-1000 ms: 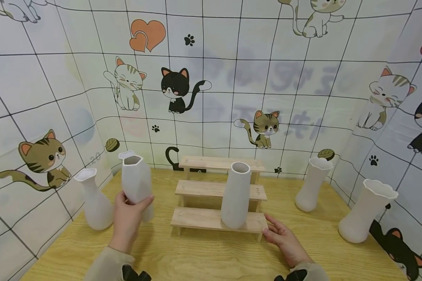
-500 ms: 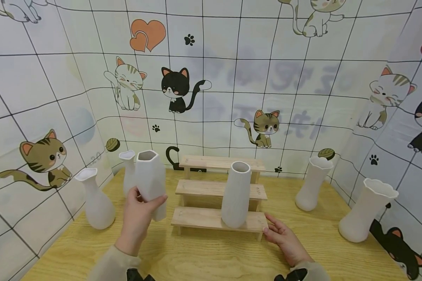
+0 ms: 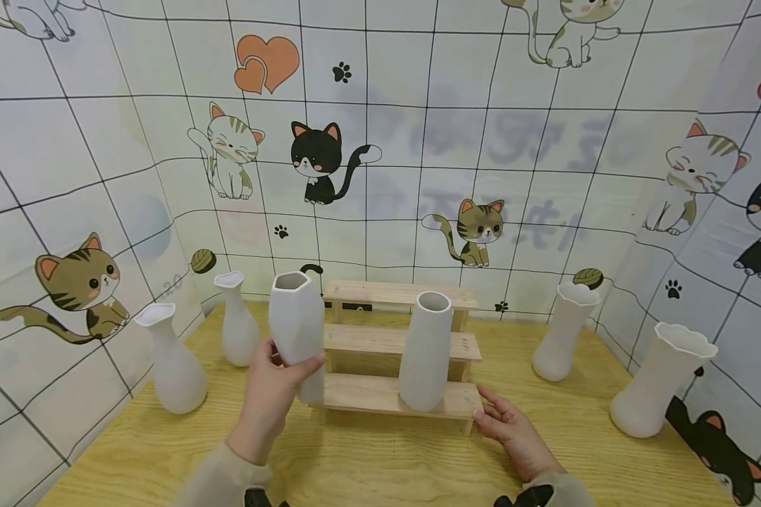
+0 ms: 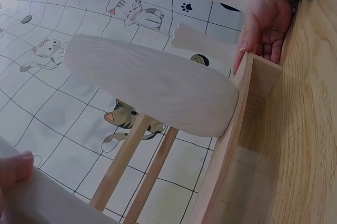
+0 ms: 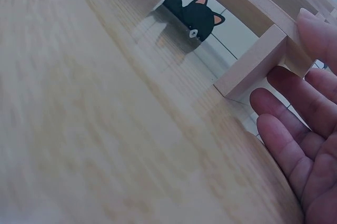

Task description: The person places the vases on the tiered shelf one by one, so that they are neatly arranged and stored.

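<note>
In the head view my left hand (image 3: 268, 401) grips a white faceted vase (image 3: 297, 317), thumb on the near right side. The vase is upright in front of the left end of a three-tier wooden stand (image 3: 364, 398), hiding part of it; whether its base touches anything I cannot tell. My right hand (image 3: 516, 438) holds the right end of the stand's lowest tier between thumb and fingers. In the right wrist view those fingers curl beside the stand's leg (image 5: 253, 63). A tall, tapered white vase (image 3: 426, 352) stands on the lowest tier, towards the right.
Two white narrow-necked vases, a nearer one (image 3: 177, 377) and a farther one (image 3: 237, 331), stand at left on the wooden table (image 3: 380, 468). At right are two frilled-rim vases, one farther back (image 3: 564, 338) and one nearer (image 3: 659, 384). A cat-print wall covering (image 3: 393, 141) surrounds the table.
My left hand has carried the faceted vase rightwards, from beside the narrow-necked vases to the stand's left end. The right hand and the stand have stayed put.
</note>
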Action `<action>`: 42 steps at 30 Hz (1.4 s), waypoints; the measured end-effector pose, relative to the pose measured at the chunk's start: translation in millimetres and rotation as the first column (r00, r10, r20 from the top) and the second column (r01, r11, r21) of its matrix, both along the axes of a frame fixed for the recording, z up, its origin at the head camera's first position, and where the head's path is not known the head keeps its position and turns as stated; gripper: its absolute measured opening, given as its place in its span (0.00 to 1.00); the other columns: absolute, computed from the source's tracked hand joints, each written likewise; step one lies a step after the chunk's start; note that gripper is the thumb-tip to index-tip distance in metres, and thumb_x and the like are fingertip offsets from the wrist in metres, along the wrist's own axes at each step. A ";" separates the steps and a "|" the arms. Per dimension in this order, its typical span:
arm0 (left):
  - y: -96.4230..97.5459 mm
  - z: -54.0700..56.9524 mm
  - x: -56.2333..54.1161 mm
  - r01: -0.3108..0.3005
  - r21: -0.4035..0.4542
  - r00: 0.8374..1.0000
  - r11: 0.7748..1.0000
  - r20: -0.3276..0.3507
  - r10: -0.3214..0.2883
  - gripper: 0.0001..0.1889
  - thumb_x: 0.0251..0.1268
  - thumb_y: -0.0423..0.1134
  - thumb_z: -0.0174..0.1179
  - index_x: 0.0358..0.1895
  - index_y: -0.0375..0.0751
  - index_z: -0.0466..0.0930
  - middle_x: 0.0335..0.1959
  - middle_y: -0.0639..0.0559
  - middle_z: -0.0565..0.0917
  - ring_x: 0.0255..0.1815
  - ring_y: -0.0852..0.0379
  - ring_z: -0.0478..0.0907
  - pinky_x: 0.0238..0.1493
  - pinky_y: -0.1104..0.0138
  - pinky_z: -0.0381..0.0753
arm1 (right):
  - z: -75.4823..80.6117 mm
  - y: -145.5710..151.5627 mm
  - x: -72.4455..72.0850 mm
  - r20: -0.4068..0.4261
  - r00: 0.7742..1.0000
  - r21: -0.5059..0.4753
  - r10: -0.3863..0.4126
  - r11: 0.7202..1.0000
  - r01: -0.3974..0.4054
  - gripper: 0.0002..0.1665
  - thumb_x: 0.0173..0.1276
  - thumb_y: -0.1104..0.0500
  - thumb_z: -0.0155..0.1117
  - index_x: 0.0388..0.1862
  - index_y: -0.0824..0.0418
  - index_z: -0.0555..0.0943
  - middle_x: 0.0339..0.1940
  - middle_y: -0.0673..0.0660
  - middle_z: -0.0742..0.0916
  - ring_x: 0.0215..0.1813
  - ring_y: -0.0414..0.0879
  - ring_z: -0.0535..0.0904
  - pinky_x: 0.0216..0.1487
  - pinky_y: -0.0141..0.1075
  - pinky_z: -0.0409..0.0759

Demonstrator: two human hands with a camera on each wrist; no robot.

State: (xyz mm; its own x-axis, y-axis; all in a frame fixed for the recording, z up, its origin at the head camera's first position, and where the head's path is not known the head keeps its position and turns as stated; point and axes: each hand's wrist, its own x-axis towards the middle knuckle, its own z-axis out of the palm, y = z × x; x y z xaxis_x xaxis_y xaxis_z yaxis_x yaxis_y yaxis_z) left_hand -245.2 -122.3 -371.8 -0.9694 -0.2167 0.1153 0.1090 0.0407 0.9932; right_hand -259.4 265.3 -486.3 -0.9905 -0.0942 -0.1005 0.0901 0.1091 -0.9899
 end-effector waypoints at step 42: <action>46.5 -3.7 -5.0 0.084 0.024 0.996 0.996 0.008 -0.084 0.41 0.44 0.38 0.77 0.62 0.38 0.63 0.56 0.42 0.71 0.56 0.44 0.71 0.53 0.51 0.74 | -0.7 0.5 -0.7 0.001 1.000 0.000 0.003 1.000 -0.003 0.41 0.72 0.55 0.60 0.77 0.61 0.54 0.64 0.65 0.74 0.56 0.45 0.75 0.56 0.42 0.74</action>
